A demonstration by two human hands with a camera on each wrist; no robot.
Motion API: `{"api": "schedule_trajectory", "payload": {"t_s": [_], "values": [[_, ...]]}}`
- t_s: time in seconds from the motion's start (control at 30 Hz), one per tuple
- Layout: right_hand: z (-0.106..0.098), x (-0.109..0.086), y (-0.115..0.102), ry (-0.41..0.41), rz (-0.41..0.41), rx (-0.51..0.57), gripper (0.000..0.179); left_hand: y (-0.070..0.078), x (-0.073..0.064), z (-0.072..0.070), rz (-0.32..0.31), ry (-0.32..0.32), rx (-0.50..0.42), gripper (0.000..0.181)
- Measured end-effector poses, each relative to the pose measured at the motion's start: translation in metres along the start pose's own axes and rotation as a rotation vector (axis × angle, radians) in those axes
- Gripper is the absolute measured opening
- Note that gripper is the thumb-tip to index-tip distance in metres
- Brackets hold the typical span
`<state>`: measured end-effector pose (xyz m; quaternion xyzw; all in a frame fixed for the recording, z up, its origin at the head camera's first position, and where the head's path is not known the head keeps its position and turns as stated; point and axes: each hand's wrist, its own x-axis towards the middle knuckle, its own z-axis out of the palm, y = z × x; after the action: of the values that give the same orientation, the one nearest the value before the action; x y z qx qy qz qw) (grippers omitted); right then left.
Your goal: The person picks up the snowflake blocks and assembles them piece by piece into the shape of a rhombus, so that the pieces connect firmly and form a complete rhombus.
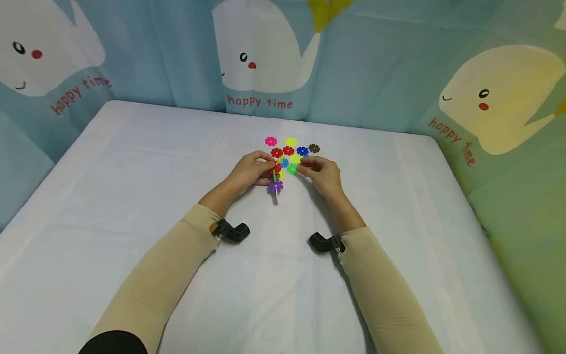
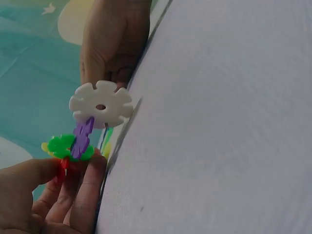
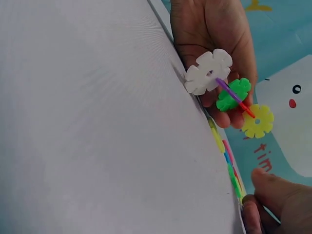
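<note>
My left hand [image 1: 248, 172] pinches a chain of slotted plastic flower discs, holding it by the red disc [image 2: 61, 171] between thumb and fingers. Joined along the chain are a white disc [image 2: 92, 105], a purple disc [image 1: 275, 187], a green disc [image 3: 240, 92] and a yellow disc [image 3: 263, 117]. The white one points toward the wearer's side. My right hand [image 1: 326, 178] is beside a loose green disc [image 1: 292, 169] at the near edge of the pile. In the right wrist view, its thumb [image 3: 268, 183] stands apart from its fingers, nothing visibly pinched between them.
Loose discs lie beyond the hands on the white table [image 1: 155, 196]: a pink one [image 1: 271, 141], a brown one [image 1: 314, 148], a dark blue one [image 1: 302, 151], plus several red, yellow and light blue ones. A whale-printed curtain [image 1: 376, 73] hangs behind the table.
</note>
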<state>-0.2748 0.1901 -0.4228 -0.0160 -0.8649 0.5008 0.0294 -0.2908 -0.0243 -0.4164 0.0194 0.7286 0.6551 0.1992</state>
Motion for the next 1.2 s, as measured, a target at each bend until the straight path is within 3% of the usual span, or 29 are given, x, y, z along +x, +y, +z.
{"api": "schedule_trajectory", "payload": {"t_s": [0.27, 0.5, 0.77, 1.2], "values": [[0.005, -0.001, -0.002, -0.003, -0.012, -0.094, 0.037, -0.001, 0.004, -0.005, -0.042, -0.060, -0.017, 0.025], [0.010, -0.001, -0.007, 0.029, -0.026, -0.142, 0.038, -0.001, 0.003, -0.004, -0.038, -0.046, -0.023, 0.027], [0.010, 0.000, -0.010, 0.027, -0.025, -0.141, 0.036, -0.001, 0.003, -0.003, -0.027, -0.024, -0.053, 0.033], [0.009, 0.000, -0.012, -0.011, 0.042, -0.110, 0.040, -0.002, 0.003, -0.005, -0.033, -0.065, -0.034, 0.048]]}}
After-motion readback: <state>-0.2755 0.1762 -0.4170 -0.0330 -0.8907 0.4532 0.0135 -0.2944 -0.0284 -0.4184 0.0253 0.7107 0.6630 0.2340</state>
